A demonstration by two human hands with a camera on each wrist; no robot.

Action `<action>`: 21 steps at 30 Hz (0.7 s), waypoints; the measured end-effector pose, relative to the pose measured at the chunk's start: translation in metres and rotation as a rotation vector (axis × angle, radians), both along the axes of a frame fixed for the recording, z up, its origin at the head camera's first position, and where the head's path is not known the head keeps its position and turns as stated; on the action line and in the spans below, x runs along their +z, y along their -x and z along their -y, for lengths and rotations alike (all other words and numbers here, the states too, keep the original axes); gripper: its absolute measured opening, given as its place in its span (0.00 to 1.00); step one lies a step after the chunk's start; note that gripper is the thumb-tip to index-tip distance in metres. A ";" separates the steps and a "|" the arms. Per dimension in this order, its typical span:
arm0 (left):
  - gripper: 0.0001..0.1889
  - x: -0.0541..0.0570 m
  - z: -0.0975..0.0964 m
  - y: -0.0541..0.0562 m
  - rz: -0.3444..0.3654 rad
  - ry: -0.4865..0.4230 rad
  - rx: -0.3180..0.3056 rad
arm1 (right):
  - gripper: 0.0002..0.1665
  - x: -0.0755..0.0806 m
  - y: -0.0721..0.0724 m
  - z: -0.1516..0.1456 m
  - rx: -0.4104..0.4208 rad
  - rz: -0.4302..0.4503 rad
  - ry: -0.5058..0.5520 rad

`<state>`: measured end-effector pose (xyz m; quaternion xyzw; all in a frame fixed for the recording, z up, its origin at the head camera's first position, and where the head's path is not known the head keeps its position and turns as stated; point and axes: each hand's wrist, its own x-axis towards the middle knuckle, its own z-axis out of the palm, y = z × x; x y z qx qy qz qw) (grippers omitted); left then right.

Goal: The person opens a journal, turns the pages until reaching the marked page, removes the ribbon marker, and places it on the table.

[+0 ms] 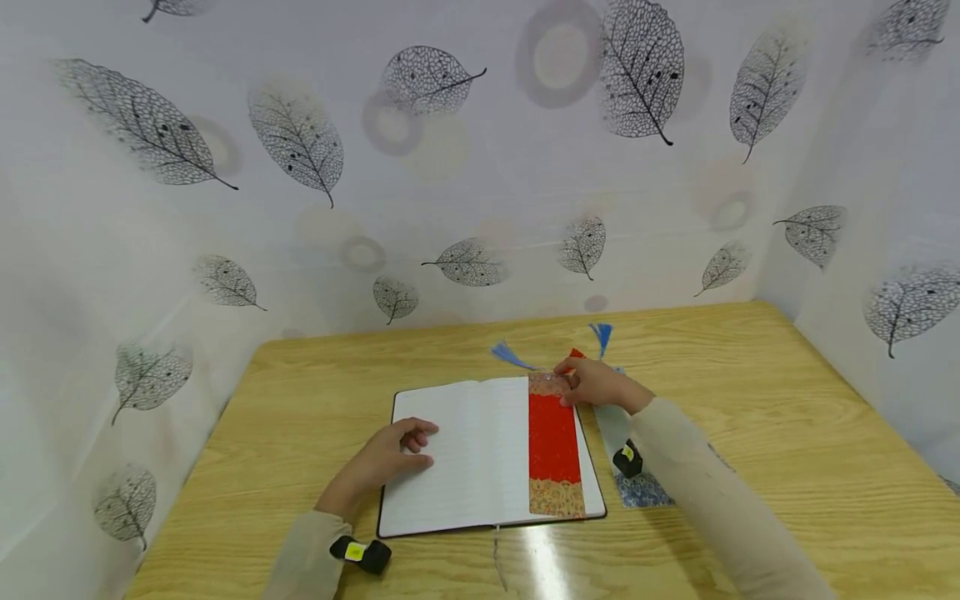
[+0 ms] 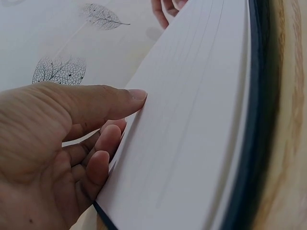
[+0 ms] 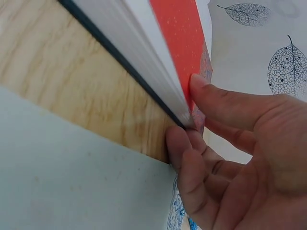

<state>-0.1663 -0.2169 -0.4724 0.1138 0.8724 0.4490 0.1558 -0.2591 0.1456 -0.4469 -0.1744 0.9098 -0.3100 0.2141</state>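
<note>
An open notebook (image 1: 450,467) with lined white pages lies on the table. Along its right page is a red bookmark (image 1: 555,437) with patterned gold bands at both ends. My right hand (image 1: 600,385) holds this bookmark near its top right corner, thumb (image 3: 201,84) on the red edge and the other fingers curled by the notebook's corner. My left hand (image 1: 390,454) rests at the left page's outer edge, its thumb (image 2: 136,94) lying on the paper and its fingers loosely bent at the side. Beneath my right forearm lies a pale bookmark (image 1: 645,492) with a blue patterned end, partly hidden.
Two blue tassels, a left one (image 1: 512,357) and a right one (image 1: 602,335), lie beyond the notebook. A small red piece (image 1: 576,353) shows behind my right hand. A thin ribbon (image 1: 497,554) trails from the notebook's spine. Leaf-printed white walls (image 1: 465,192) enclose the wooden table (image 1: 315,383).
</note>
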 end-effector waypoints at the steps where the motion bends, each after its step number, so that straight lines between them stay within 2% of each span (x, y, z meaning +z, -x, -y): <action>1: 0.21 0.000 0.000 0.000 -0.002 0.002 0.001 | 0.30 0.001 0.000 0.000 0.000 0.003 0.006; 15: 0.21 0.002 0.000 -0.001 0.004 0.001 0.013 | 0.29 0.002 -0.002 -0.002 -0.034 0.004 0.081; 21: 0.21 0.003 -0.001 -0.001 -0.010 0.018 0.008 | 0.30 0.003 -0.004 -0.004 -0.122 0.090 0.241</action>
